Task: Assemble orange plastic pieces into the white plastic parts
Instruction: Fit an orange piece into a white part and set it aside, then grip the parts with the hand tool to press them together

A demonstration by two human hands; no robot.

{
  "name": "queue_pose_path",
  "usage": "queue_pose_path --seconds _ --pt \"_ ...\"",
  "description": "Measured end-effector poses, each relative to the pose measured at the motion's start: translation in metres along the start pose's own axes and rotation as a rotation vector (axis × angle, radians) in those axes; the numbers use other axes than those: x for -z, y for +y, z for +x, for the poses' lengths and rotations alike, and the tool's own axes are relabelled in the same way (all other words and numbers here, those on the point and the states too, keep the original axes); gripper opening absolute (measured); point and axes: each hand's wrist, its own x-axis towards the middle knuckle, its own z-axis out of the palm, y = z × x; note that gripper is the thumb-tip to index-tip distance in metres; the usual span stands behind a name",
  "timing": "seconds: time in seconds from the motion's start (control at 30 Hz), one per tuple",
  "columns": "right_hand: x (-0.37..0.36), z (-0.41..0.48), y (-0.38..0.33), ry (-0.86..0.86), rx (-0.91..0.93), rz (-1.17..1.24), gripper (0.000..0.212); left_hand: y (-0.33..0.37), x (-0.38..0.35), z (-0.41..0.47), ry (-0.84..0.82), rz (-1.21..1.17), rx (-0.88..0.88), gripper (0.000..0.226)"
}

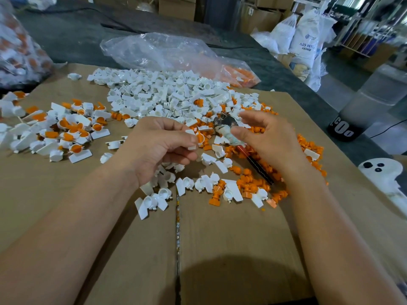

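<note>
A: Which surfaces frame the work area?
B: A brown cardboard sheet (pixel 220 249) laid over a dark grey table (pixel 77 34).
A: And beyond?
B: Stacked cardboard boxes (pixel 176 6), white resin sacks (pixel 306 38), a shelving rack (pixel 361 36) and grey floor (pixel 343 75), brightly lit.

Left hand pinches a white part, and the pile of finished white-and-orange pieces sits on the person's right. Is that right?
No. The left hand does pinch a white part, but the head view shows the finished white-and-orange pieces piled on the person's left; loose orange pieces lie on the right.
</note>
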Motion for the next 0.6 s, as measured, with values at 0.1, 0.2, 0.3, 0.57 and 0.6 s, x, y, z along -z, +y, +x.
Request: queue_pose_path --seconds 0.1,0.2,0.3,0.57,0.6 --pt "0.014 0.006 0.013 -0.205 -0.218 -0.286 0.089 0.0 0.0 0.0 0.01 -0.017 -0.004 0.01" --pt "0.013 0.004 0.012 -0.387 -0.307 -0.469 0.116 0.002 0.0 0.0 0.027 -0.051 -0.018 0.021" --pt "0.009 0.005 0.012 -0.402 -0.328 -0.478 0.116 0.002 0.0 0.0 0.033 -0.079 -0.026 0.026" --pt "0.004 0.008 0.019 -0.204 -0.233 -0.459 0.061 0.001 0.0 0.0 0.024 -0.087 -0.039 0.025" --pt "0.004 0.008 0.019 -0.187 -0.228 -0.463 0.058 0.001 0.0 0.0 0.023 -0.085 -0.04 0.025"
